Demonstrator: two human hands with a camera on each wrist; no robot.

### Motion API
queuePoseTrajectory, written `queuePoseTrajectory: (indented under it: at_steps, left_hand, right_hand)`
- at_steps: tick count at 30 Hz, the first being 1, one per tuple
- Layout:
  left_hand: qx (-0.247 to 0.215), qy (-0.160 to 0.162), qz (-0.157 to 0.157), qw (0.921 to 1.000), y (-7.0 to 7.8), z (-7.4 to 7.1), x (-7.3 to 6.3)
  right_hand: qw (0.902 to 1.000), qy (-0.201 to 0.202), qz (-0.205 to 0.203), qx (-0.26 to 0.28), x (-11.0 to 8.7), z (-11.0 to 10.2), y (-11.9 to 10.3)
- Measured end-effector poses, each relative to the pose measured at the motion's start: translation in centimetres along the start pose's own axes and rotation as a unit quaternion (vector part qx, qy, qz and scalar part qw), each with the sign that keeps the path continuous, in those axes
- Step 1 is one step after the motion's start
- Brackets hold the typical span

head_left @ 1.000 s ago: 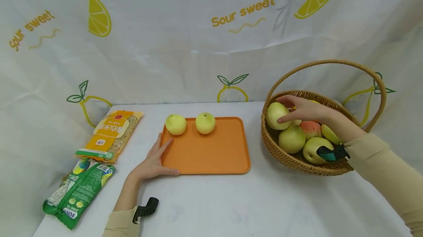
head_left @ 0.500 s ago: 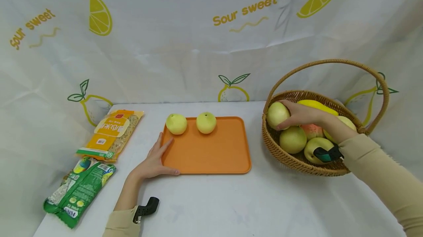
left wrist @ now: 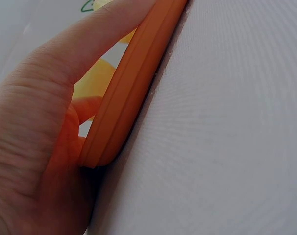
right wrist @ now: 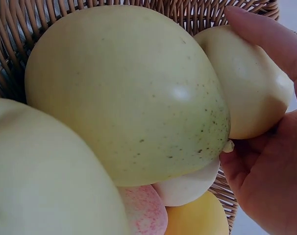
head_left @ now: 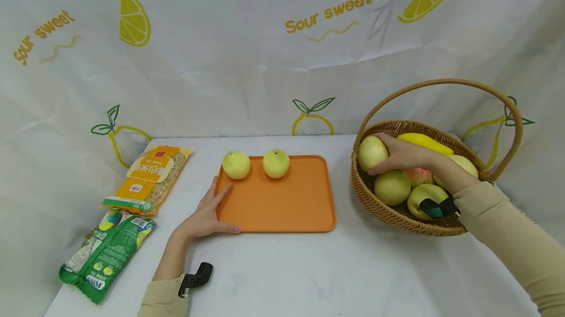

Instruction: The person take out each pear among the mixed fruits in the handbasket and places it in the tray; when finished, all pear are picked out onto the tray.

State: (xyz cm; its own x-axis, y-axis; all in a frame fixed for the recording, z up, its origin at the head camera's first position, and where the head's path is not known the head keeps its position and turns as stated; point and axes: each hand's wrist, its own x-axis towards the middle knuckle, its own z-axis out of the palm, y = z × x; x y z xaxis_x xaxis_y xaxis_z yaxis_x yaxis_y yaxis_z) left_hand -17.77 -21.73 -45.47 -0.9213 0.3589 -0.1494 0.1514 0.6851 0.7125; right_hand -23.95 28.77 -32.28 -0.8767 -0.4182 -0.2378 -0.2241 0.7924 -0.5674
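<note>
Gripping the round, leftmost fruit [head_left: 372,154] in the basket [head_left: 397,220] from its right is the right hand [head_left: 399,154]; the left hand [head_left: 203,219], fingers spread, touches the left end of the tray [head_left: 280,204].

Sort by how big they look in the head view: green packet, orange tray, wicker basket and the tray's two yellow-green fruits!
1. Wicker basket
2. Orange tray
3. Green packet
4. Left yellow-green fruit and right yellow-green fruit: too alike to rank
</note>
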Motion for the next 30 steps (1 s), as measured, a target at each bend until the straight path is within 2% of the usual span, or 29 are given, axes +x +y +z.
queuePoseTrajectory:
  at_steps: [7,15,21,30]
  left_hand:
    - [0.001,-0.004,-0.003,1.0000,0.1,0.1,0.2]
    - [0.002,-0.001,0.000,1.0000,0.2,0.2,0.2]
    - [0.011,0.009,0.007,0.9999,0.1,0.1,0.0]
    - [0.010,0.010,0.009,0.9999,0.0,0.1,0.0]
  right_hand:
    - [0.9997,0.015,-0.003,-0.016,-0.3,0.0,0.0]
    - [0.9986,0.036,-0.026,-0.030,-0.6,-0.2,-0.1]
    - [0.9976,0.048,-0.013,-0.048,-1.2,-0.7,-1.1]
    - [0.9984,0.052,-0.004,-0.022,-2.6,-1.2,-2.2]
